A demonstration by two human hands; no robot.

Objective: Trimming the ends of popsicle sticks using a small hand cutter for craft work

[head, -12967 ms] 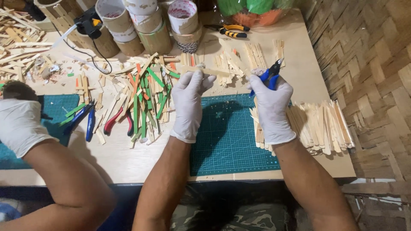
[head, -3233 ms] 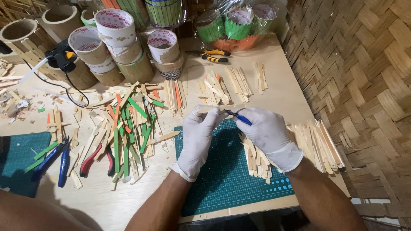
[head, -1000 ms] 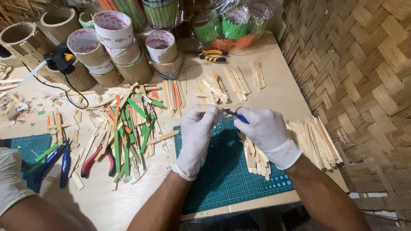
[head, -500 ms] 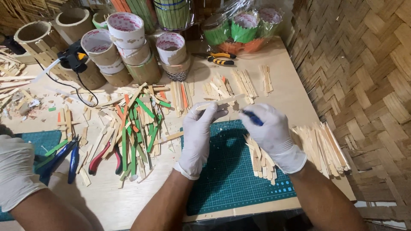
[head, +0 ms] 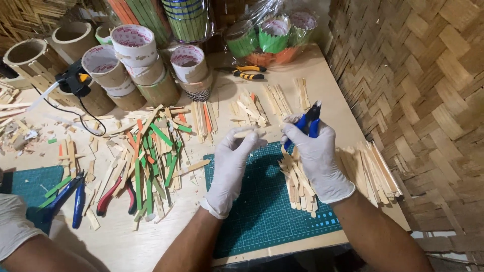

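Woven bamboo walls (head: 418,75) close in on a pale wooden workbench (head: 151,242) crowded with craft stock, and from the head camera I look down on two gloved hands at work above a green gridded cutting mat (head: 262,211). At centre, my left hand (head: 229,168) pinches a short pale wooden craft stick (head: 248,133) between thumb and fingertips, the stick lying crosswise just above the fingers and held clear of the mat. My right hand (head: 317,156) is wrapped shut around blue-handled cutting pliers (head: 308,121), whose dark nose points up and away; the stick's right end sits just beside the pliers, apart from the nose. Under that wrist lies a loose heap of plain wooden sticks (head: 297,181), with a second fan of sticks (head: 373,171) near the wall. Left of the mat, a scatter of green, orange and natural sticks (head: 151,151) spreads toward red-handled pliers (head: 108,194). Cardboard tubes with white rims (head: 133,50) stand at the back. Another person's gloved hand (head: 15,226) rests at lower left.
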